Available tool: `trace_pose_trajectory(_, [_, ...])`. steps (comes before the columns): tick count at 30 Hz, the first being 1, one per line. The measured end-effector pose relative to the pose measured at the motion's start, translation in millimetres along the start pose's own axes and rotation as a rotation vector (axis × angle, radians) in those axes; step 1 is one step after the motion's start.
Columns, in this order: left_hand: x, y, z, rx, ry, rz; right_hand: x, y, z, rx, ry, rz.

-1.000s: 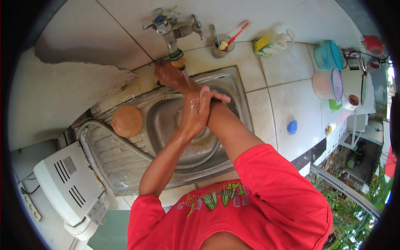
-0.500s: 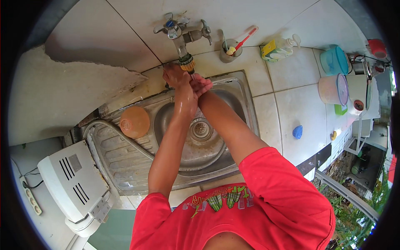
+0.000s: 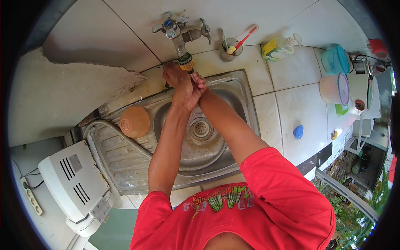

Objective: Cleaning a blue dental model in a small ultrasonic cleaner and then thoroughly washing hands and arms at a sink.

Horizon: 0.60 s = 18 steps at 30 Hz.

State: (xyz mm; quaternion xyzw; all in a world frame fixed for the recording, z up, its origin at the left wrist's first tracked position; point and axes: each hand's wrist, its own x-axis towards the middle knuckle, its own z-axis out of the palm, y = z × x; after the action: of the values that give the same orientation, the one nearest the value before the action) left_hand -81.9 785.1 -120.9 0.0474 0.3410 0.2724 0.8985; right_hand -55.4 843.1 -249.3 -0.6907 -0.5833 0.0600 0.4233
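Observation:
My forearms cross at the wrists over the steel sink (image 3: 246, 89), under the water tap (image 3: 179, 43). Close below the tap's yellow-collared nozzle (image 3: 187, 64), a little water seems to run onto the skin. My left hand (image 3: 194, 92) lies on top, its fingers curled in against my right wrist. Past the crossing, at the back edge of the sink, sits my right hand (image 3: 175, 76) with its back up. Its fingers bend down and are mostly hidden. Both hands look wet. The drain strainer (image 3: 201, 128) lies beneath my forearms.
An orange bowl (image 3: 134, 121) and a grey hose (image 3: 121, 134) lie on the drainboard. Along the back stand a cup (image 3: 230, 53) with a red toothbrush (image 3: 246, 36) and a pump bottle (image 3: 280, 48). Tubs (image 3: 333, 89) and a blue lump (image 3: 298, 131) sit right; a white appliance (image 3: 75, 181) left.
The fingers of my left hand have curled in and drawn slightly up toward the nozzle; before, they lay more outstretched. My right hand stays about where it was.

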Motion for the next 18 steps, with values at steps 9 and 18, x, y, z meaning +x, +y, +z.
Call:
trace_pose_trajectory(9, [-106, -19, 48, 0.876, -0.066, 0.386, 11, -51, -44, -0.022, -0.120, -0.180])
trace_pose_trajectory(18, [-101, -30, 56, 1.470, -0.907, 0.941, 13, -27, -64, -0.169, -0.136, -0.272])
